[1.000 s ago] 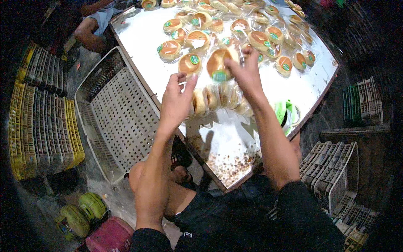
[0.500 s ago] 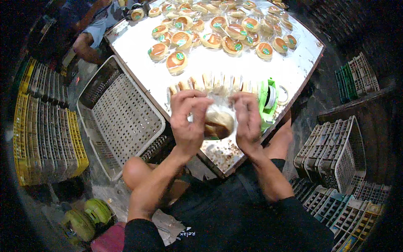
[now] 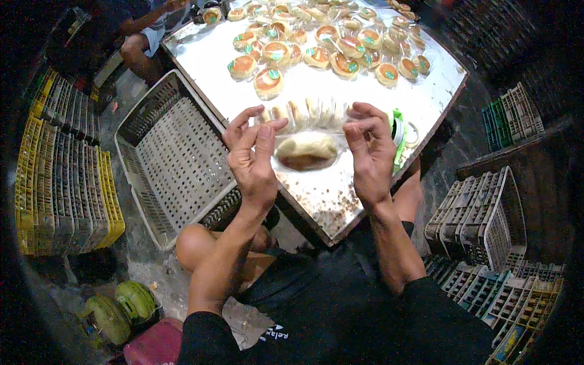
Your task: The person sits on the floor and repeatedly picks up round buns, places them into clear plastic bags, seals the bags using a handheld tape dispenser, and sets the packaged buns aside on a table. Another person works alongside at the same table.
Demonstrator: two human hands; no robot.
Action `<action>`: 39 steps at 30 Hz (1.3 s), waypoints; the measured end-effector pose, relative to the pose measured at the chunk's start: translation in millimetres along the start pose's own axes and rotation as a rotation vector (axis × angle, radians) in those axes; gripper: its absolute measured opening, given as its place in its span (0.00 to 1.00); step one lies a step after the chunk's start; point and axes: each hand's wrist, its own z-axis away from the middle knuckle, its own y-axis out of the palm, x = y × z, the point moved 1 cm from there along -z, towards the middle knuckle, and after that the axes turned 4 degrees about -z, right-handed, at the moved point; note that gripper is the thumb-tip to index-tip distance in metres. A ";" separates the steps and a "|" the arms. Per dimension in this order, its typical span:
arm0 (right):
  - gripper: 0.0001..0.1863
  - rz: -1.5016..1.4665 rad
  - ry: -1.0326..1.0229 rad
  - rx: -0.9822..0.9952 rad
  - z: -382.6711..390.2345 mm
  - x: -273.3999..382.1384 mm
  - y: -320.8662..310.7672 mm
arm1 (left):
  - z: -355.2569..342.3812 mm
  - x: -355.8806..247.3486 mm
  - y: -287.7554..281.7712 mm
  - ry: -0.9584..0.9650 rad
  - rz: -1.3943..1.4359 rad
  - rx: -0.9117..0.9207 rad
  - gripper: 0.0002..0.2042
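Note:
A pale bun with a browned side [image 3: 306, 150] sits in clear plastic wrap between my hands, above the near corner of the table [image 3: 207, 64]. My left hand [image 3: 252, 159] pinches the wrap at one side, thumb against fingers. On the opposite side, my right hand [image 3: 372, 159] has thumb and fingertips closed on the wrap, which is hard to see against the bright table. Just beyond stands a row of wrapped buns [image 3: 307, 114] on edge. A bright green tape dispenser [image 3: 398, 137] is beside my right hand, partly hidden by it.
Many bagged round buns with green labels [image 3: 277, 53] cover the far table. A grey plastic crate [image 3: 145, 201] stands left of the table. Stacked crates [image 3: 67, 176] line the left; more crates [image 3: 471, 213] stand right. Green gas cylinders [image 3: 135, 301] are lower left. Another person's arm [image 3: 146, 23] shows far left.
My hands have spread apart, the left moving left and the right moving right. The bun, blurred and tilted before, has risen and now lies level between them.

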 end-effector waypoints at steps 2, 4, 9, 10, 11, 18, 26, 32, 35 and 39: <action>0.07 -0.195 0.158 0.032 11.2 8.2 7.0 | 7.2 -4.0 0.9 -0.273 0.280 0.043 0.13; 0.06 -0.327 0.271 0.081 10.3 4.9 12.4 | 4.3 -1.2 5.3 -0.366 0.349 0.096 0.14; 0.06 -0.555 0.342 0.077 11.6 6.8 28.0 | 1.4 7.5 1.9 -0.370 0.218 0.087 0.13; 0.06 -0.622 0.374 0.075 11.8 9.4 31.8 | 2.8 6.0 4.4 -0.331 0.186 0.030 0.12; 0.06 -0.653 0.405 0.084 11.5 14.8 38.2 | 3.3 4.6 6.1 -0.289 0.149 -0.029 0.13; 0.07 -0.237 0.244 0.142 2.7 -4.6 41.7 | 2.9 -2.5 4.0 -0.462 0.172 0.322 0.13; 0.24 0.121 0.178 0.171 30.3 -5.1 70.2 | 2.3 5.6 1.8 -0.551 0.382 0.148 0.11; 0.17 0.353 -0.113 0.363 14.8 -18.1 48.3 | -6.3 35.9 -6.1 -0.111 0.246 0.273 0.07; 0.15 0.019 0.181 0.274 15.7 -14.8 41.9 | 2.5 26.6 1.5 -0.509 0.518 0.314 0.16; 0.12 0.207 0.003 0.308 15.4 -11.0 28.8 | 13.0 15.4 7.7 -0.528 0.459 0.179 0.29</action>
